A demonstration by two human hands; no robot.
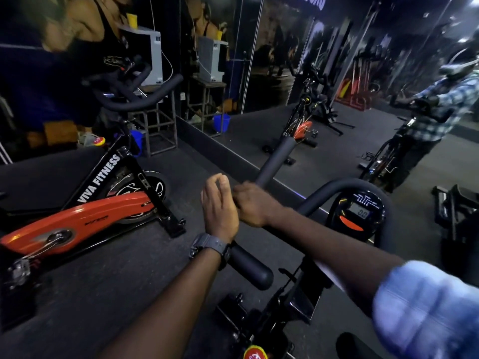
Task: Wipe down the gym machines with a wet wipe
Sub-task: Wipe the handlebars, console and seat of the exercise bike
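I stand over a black spin bike whose padded handlebar [276,161] juts forward toward a wall mirror. My right hand [255,204] is closed around that bar where it bends. Right beside it and touching it, my left hand [219,207], with a grey watch on the wrist, is held upright with curled fingers and thumb against forefinger; its palm faces away. No wet wipe shows in either hand. The bar's near grip end [250,266] lies under my left wrist. The bike's round console [360,213] sits to the right.
An orange and black spin bike [77,218] marked VIVA FITNESS stands at the left. The mirror wall [259,73] runs ahead, reflecting me and the bikes. A metal stand [160,125] with a grey box and a blue bucket [136,142] are behind. The floor is dark rubber.
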